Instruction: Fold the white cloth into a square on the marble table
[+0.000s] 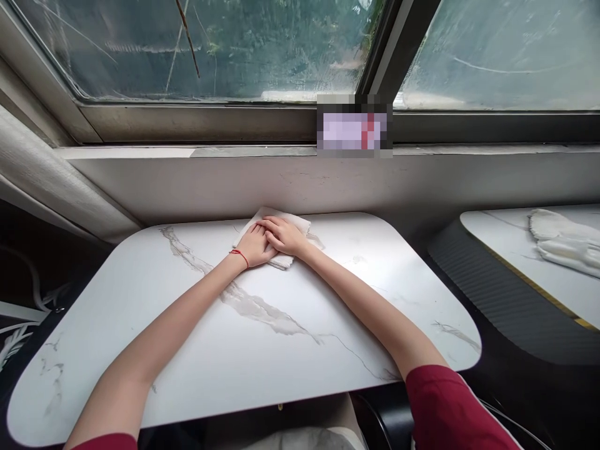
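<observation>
A folded white cloth (282, 261) lies on the white, marble-patterned table (187, 350), close to its far edge. My left hand (256, 246), with a thin red cord at the wrist, rests palm down on this cloth, fingers stretched forward. My right hand (285, 236) also lies palm down, its fingers laid across the fingertips of my left hand and partly hiding them. Both hands are flat, not wrapped round anything. The cloth's corners stick out beyond the hands at the back and front.
Behind the table stand a pale wall (225, 181) and a window (281, 56). At the right is a second white table (506, 234) with white gloves (567, 240) on it. Cables (19, 344) hang at the left; a black seat (387, 412) is below the front edge.
</observation>
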A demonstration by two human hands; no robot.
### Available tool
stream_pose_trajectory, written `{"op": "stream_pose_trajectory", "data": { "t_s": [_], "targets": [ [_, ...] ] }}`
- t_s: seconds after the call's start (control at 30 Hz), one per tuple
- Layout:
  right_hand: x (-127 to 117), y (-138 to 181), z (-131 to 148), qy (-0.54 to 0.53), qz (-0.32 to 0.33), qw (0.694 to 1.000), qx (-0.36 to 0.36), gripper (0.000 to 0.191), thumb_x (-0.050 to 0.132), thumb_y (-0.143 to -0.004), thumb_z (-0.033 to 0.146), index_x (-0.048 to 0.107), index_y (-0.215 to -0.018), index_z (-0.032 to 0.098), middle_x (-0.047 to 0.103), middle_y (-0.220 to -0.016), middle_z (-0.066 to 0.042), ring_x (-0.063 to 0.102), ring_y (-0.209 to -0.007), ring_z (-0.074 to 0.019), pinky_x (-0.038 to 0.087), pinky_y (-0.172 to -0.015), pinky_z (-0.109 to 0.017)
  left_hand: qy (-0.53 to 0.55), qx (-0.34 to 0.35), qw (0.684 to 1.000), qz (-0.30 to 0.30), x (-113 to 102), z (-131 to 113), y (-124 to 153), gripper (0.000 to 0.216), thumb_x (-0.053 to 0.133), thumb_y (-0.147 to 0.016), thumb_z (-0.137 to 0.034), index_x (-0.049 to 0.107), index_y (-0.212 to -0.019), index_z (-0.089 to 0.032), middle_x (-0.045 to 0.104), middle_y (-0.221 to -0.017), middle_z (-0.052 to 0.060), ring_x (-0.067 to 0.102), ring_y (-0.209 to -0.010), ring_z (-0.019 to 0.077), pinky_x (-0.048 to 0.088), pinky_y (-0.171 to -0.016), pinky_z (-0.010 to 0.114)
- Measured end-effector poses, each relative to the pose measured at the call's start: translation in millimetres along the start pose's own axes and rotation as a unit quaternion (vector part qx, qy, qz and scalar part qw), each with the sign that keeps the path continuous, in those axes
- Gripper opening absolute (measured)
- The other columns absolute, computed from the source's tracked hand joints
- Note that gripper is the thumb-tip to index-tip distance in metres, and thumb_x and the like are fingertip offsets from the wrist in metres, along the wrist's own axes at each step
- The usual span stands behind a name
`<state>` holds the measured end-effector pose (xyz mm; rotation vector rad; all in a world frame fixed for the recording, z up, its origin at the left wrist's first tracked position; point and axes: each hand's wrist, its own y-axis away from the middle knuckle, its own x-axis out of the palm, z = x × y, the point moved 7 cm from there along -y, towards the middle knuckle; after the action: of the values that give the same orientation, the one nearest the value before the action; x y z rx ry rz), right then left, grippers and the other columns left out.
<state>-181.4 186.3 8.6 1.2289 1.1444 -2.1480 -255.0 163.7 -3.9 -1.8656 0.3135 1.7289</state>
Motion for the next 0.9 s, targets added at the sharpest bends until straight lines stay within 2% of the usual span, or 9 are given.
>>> {"op": "stream_pose_trajectory", "data": {
  "t_s": [0.13,0.23,0.33,0.43,0.5,0.57,0.67,0.77,0.9],
  "targets": [
    [-2,1,15,0.016,0.009,1.0,0.003,0.038,0.037,-0.096,0.023,0.058,-0.126,0.012,0.062,-0.125,-0.016,0.055,-0.113,-0.0264,0.042,-0.102,-0.042,0.014,-0.001,1.0,0.004,-5,-3,10,0.05,0.049,-0.09,-0.033,0.058,-0.13,-0.006,0.06,-0.132,0.019,0.049,-0.131,0.0317,0.033,-0.118,0.047],
    [0,4,37,0.055,0.023,0.998,0.004,0.033,0.039,-0.097,0.024,0.059,-0.12,0.011,0.063,-0.116,-0.015,0.054,-0.105,-0.0269,0.043,-0.096,-0.042,0.03,0.0,1.0,0.008,-13,-7,29,0.045,0.049,-0.088,-0.03,0.06,-0.126,-0.007,0.062,-0.127,0.019,0.051,-0.127,0.0329,0.037,-0.115,0.049],
    [0,15,72,0.099,0.031,0.995,-0.005,0.031,0.039,-0.096,0.028,0.06,-0.113,0.011,0.062,-0.109,-0.016,0.053,-0.098,-0.0285,0.044,-0.088,-0.043,0.041,0.007,0.999,0.013,-27,-18,61,0.044,0.049,-0.087,-0.028,0.062,-0.123,-0.008,0.064,-0.124,0.019,0.054,-0.123,0.0326,0.04,-0.113,0.05],
    [0,38,119,0.102,0.042,0.993,-0.046,0.033,0.04,-0.095,0.033,0.061,-0.108,0.01,0.062,-0.1,-0.015,0.053,-0.089,-0.0295,0.044,-0.078,-0.044,0.053,0.017,0.998,0.032,-43,-44,107,0.045,0.047,-0.087,-0.029,0.061,-0.126,-0.011,0.066,-0.122,0.016,0.057,-0.118,0.0306,0.043,-0.112,0.049],
    [-2,60,152,0.096,0.037,0.992,-0.077,0.042,0.038,-0.095,0.038,0.06,-0.113,0.007,0.063,-0.1,-0.017,0.054,-0.088,-0.0313,0.045,-0.075,-0.046,0.045,0.021,0.998,0.038,-54,-68,140,0.053,0.048,-0.086,-0.028,0.055,-0.137,-0.013,0.063,-0.132,0.015,0.053,-0.127,0.031,0.042,-0.113,0.049],
    [-3,83,182,0.109,0.028,0.989,-0.096,0.054,0.037,-0.094,0.043,0.057,-0.123,0.002,0.064,-0.106,-0.024,0.057,-0.092,-0.0358,0.046,-0.074,-0.049,0.021,0.017,0.999,0.04,-61,-90,172,0.065,0.049,-0.086,-0.028,0.043,-0.149,-0.015,0.057,-0.142,0.014,0.045,-0.138,0.0332,0.042,-0.113,0.052],
    [-2,109,216,0.108,-0.002,0.986,-0.125,0.066,0.037,-0.094,0.047,0.051,-0.131,-0.005,0.062,-0.119,-0.031,0.057,-0.107,-0.0424,0.046,-0.085,-0.054,-0.009,-0.008,1.0,0.023,-67,-107,210,0.081,0.051,-0.086,-0.03,0.02,-0.16,-0.017,0.05,-0.15,0.012,0.045,-0.139,0.0334,0.049,-0.107,0.05],
    [0,121,230,0.095,-0.031,0.987,-0.128,0.074,0.038,-0.093,0.05,0.044,-0.138,-0.008,0.058,-0.129,-0.034,0.053,-0.119,-0.0441,0.043,-0.096,-0.056,-0.028,-0.005,1.0,-0.007,-69,-111,232,0.087,0.05,-0.087,-0.03,0.006,-0.162,-0.022,0.046,-0.154,0.009,0.051,-0.135,0.0322,0.052,-0.103,0.047],
    [1,119,225,0.042,-0.028,0.989,-0.142,0.07,0.037,-0.092,0.048,0.046,-0.137,-0.005,0.058,-0.129,-0.032,0.053,-0.119,-0.0421,0.045,-0.095,-0.054,-0.034,-0.018,0.999,-0.005,-67,-104,237,0.087,0.05,-0.089,-0.033,0.003,-0.162,-0.022,0.043,-0.156,0.009,0.05,-0.136,0.0317,0.052,-0.104,0.044]
  ]
}}
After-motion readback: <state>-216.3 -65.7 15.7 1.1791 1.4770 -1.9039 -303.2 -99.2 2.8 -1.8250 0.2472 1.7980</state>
